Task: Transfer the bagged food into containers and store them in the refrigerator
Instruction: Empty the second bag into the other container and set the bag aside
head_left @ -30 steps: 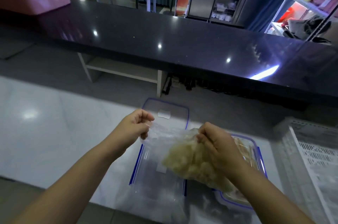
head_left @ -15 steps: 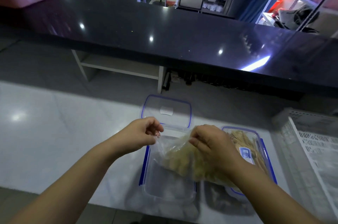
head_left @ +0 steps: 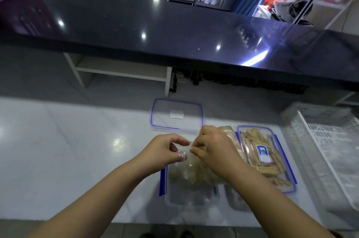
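Note:
A clear plastic bag of pale yellowish food sits low inside an open clear container with blue clips on the white counter. My left hand and my right hand both pinch the bag's top edge, fingertips close together. The container's clear lid with a blue rim lies flat just behind it. To the right stands a second, lidded container full of tan sticks, with a blue label.
A white perforated plastic crate stands at the right edge of the white counter. A raised black glossy bar top runs across behind the work area. Shelving and a steel cabinet are in the background.
The bag has come down into the open container. My hands have drawn together at the bag's mouth. The view has tilted downward, showing more of the counter.

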